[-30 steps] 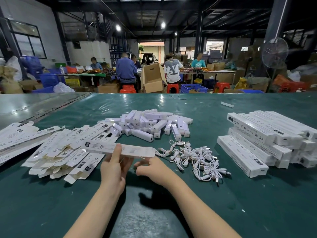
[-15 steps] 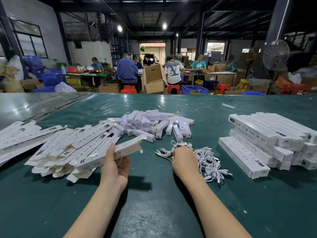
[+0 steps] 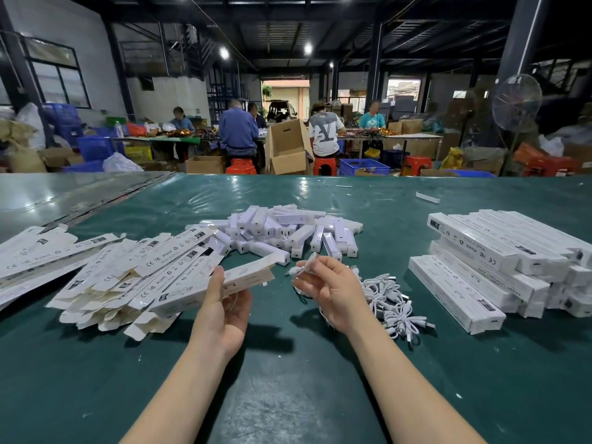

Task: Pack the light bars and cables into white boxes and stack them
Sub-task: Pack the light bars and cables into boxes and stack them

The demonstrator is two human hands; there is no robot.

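Note:
My left hand [image 3: 226,304] grips a long white box [image 3: 246,272] held above the green table [image 3: 288,395], its open end pointing right. My right hand [image 3: 330,291] pinches a bundled white cable [image 3: 304,267] lifted just right of that open end. More white cables [image 3: 389,299] lie in a heap behind and right of my right hand. A pile of short white light bars [image 3: 288,230] sits beyond both hands. Flat unfolded boxes [image 3: 128,274] are spread at the left. Packed white boxes [image 3: 499,261] are stacked at the right.
More flat boxes [image 3: 32,251] lie at the far left edge. One loose white piece [image 3: 427,197] rests far back on the table. Beyond the table's far edge people sit at benches among cardboard cartons [image 3: 286,149], crates and a standing fan [image 3: 515,104].
My right hand went from the box to the cable heap, picked up one bundled cable and raised it toward the box's open end. My left hand tilted the box.

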